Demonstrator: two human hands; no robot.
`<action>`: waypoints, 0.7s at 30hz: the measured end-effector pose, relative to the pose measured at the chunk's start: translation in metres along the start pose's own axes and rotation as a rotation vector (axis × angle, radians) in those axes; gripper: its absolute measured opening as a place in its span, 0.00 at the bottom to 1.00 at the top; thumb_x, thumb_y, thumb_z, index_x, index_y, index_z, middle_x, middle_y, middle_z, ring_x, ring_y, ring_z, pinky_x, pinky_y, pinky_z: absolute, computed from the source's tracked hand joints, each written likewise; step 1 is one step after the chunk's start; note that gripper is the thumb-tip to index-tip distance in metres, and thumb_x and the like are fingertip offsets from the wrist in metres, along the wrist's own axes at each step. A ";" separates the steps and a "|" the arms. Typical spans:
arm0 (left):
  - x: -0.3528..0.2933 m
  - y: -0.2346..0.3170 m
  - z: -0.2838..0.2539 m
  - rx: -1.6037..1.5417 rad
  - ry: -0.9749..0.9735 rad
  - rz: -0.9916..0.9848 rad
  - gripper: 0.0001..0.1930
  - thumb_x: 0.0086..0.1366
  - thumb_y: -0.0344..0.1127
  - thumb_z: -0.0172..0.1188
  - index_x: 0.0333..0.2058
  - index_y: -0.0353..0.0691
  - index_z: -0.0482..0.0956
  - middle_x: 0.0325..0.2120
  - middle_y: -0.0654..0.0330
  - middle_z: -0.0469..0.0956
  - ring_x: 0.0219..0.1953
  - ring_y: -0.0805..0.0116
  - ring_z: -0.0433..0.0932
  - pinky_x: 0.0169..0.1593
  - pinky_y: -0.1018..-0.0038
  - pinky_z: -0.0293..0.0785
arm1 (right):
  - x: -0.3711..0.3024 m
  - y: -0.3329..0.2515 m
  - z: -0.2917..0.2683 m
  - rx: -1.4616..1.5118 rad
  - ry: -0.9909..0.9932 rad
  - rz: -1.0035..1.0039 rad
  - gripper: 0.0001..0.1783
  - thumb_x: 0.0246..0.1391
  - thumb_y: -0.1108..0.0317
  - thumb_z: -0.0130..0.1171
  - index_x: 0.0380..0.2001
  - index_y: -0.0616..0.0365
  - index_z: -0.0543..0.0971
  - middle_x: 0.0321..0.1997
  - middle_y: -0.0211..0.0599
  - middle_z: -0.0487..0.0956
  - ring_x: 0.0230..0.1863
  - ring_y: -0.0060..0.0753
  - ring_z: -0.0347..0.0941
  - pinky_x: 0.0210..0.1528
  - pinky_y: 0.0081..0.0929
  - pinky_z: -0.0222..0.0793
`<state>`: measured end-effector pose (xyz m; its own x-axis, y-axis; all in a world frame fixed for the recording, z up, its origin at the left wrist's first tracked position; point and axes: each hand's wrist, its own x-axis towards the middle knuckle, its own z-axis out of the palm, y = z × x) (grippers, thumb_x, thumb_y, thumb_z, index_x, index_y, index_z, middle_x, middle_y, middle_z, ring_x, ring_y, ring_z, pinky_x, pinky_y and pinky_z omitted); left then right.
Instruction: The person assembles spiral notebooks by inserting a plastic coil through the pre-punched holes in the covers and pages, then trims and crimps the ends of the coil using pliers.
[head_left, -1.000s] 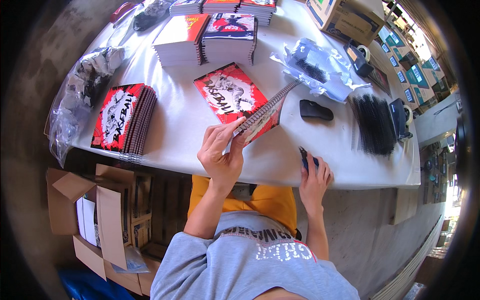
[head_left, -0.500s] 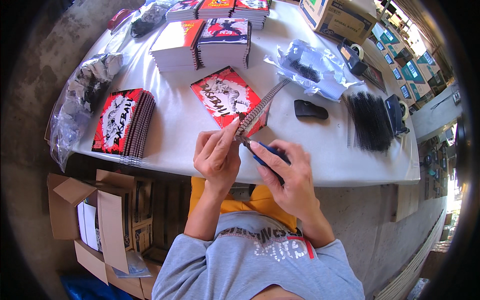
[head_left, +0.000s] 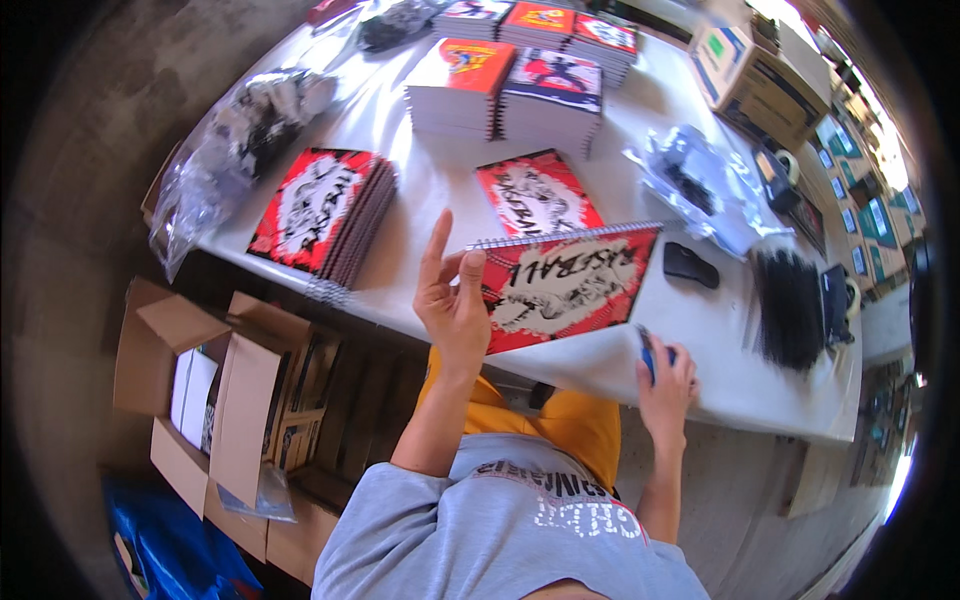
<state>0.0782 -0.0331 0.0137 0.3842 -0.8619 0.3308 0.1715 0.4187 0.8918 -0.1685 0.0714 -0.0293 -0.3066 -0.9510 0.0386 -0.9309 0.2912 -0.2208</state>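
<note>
Inspection, by the look of it — left hand point(head_left: 452, 300) pinches the red spiral-bound notebook with black-and-white cover art point(head_left: 565, 285) upright above the white table's point(head_left: 420, 170) near edge, right hand point(head_left: 665, 372) closed on a small blue tool point(head_left: 647, 355) at that edge — bringing them together likely comes next.
</note>
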 end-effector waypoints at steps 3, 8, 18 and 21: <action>0.004 0.010 0.000 -0.300 0.028 -0.069 0.26 0.63 0.28 0.55 0.59 0.41 0.61 0.26 0.68 0.73 0.25 0.87 0.65 0.32 0.89 0.64 | 0.012 -0.004 0.002 0.078 0.100 0.081 0.25 0.55 0.52 0.51 0.57 0.39 0.66 0.59 0.41 0.60 0.63 0.44 0.52 0.58 0.63 0.39; 0.014 0.036 -0.028 -0.490 -0.029 0.026 0.24 0.63 0.26 0.51 0.55 0.43 0.52 0.41 0.41 0.74 0.44 0.63 0.76 0.48 0.74 0.70 | 0.070 -0.074 -0.008 1.037 0.100 -0.255 0.40 0.50 0.47 0.58 0.60 0.59 0.59 0.60 0.43 0.61 0.63 0.37 0.54 0.61 0.38 0.52; 0.093 0.083 -0.149 -0.148 0.406 0.450 0.15 0.61 0.23 0.51 0.44 0.41 0.59 0.42 0.43 0.75 0.35 0.78 0.75 0.35 0.86 0.69 | 0.143 -0.286 -0.051 1.246 0.032 -0.723 0.15 0.48 0.73 0.62 0.42 0.60 0.78 0.25 0.32 0.78 0.26 0.15 0.70 0.30 0.14 0.65; 0.128 0.080 -0.185 -0.078 0.504 0.322 0.14 0.62 0.23 0.49 0.45 0.40 0.58 0.39 0.48 0.77 0.30 0.79 0.71 0.34 0.84 0.67 | 0.174 -0.353 -0.044 1.115 0.035 -0.824 0.16 0.46 0.64 0.65 0.38 0.59 0.80 0.27 0.39 0.81 0.28 0.20 0.76 0.31 0.19 0.70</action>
<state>0.3092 -0.0572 0.0698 0.8071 -0.4550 0.3761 0.0344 0.6723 0.7395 0.0985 -0.1921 0.0983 0.2276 -0.7983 0.5576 -0.2002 -0.5987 -0.7755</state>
